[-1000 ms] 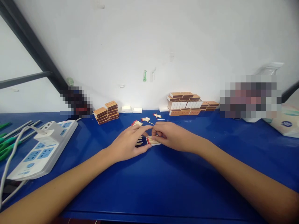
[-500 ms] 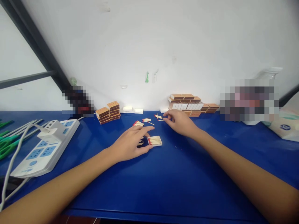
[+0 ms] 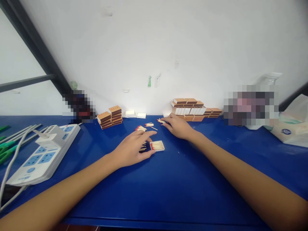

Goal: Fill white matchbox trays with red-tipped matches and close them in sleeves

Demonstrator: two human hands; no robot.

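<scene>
A small white tray (image 3: 160,146) of red-tipped matches lies on the blue table. My left hand (image 3: 134,147) is at its left side, thumb and forefinger apart around its left end. Some matches show under that hand's palm. Farther back are loose matches (image 3: 140,128) and a small bunch (image 3: 149,124). My right hand (image 3: 176,125) has its fingertips pinched at a few matches (image 3: 160,121) lying near the wall; its fingers are closed on them.
Matchboxes stand stacked at the back left (image 3: 110,117) and back right (image 3: 190,110). Two white pieces (image 3: 141,115) lie by the wall. On the left are a power strip (image 3: 45,157) and green-handled tools (image 3: 7,149). A plastic packet (image 3: 292,131) is at the right.
My right hand has lowered slightly and closed over the matches near the wall. My left hand keeps its place at the tray. The view has shifted slightly.
</scene>
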